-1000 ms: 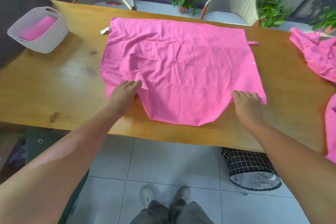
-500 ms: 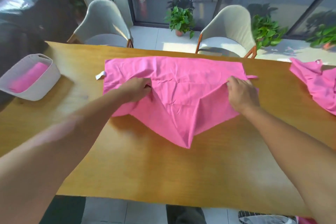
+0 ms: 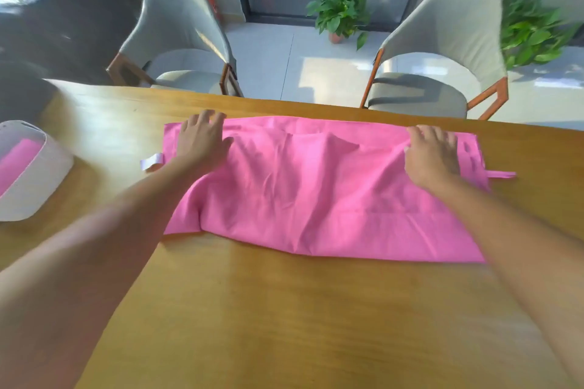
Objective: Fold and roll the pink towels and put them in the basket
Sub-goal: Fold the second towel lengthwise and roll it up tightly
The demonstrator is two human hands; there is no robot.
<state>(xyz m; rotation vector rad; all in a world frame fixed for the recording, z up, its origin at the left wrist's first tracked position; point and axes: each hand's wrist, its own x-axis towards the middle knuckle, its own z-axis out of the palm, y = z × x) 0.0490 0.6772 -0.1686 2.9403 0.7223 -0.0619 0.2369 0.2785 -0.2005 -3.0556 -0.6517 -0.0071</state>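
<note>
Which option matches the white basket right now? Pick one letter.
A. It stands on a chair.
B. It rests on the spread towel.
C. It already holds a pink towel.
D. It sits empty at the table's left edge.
C: the white basket at the table's left side shows a pink towel inside it.

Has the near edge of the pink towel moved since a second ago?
Yes. The hands carried it away from the person, off the table's near edge to the towel's far edge, by the chairs.
</note>
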